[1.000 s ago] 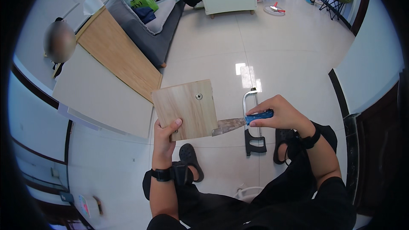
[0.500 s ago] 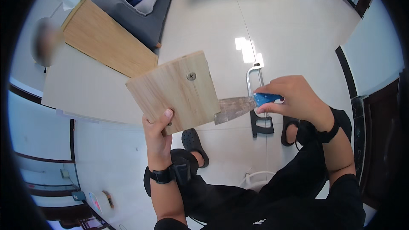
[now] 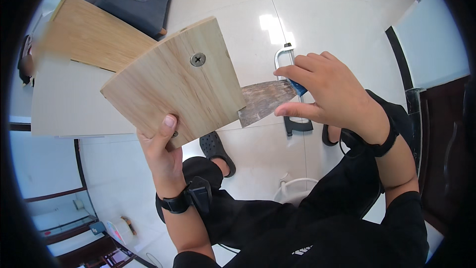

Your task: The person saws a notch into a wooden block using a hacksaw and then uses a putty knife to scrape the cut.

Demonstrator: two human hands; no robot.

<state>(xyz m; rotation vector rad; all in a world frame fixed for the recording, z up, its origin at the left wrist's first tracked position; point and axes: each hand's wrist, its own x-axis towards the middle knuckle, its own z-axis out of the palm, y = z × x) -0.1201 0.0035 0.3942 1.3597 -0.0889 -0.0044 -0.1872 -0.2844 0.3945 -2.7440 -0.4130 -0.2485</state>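
Note:
My left hand (image 3: 163, 149) grips a flat, pale wooden block (image 3: 178, 84) near its lower corner, thumb pressed on the front face. A large cross-head screw (image 3: 198, 59) sits in that face; beside the thumb, another screw head (image 3: 174, 134) partly shows. A putty knife with a worn metal blade (image 3: 265, 100) reaches the block's right edge. My right hand (image 3: 327, 92) is at its blue handle (image 3: 297, 88), with thumb and forefinger spread to either side. The palm hides the handle's end and the other fingers' hold.
On the floor beyond the right hand lies a hacksaw (image 3: 297, 126) with a black grip. A light table (image 3: 74, 104) with a wooden panel (image 3: 104, 32) stands at left, a grey sofa (image 3: 144, 12) behind it. Near my legs is a white bucket-like rim (image 3: 297, 183).
The block and putty knife have shifted up and left in view, appearing larger. My right thumb and forefinger have spread from their pinch on the handle. The view has tilted downward.

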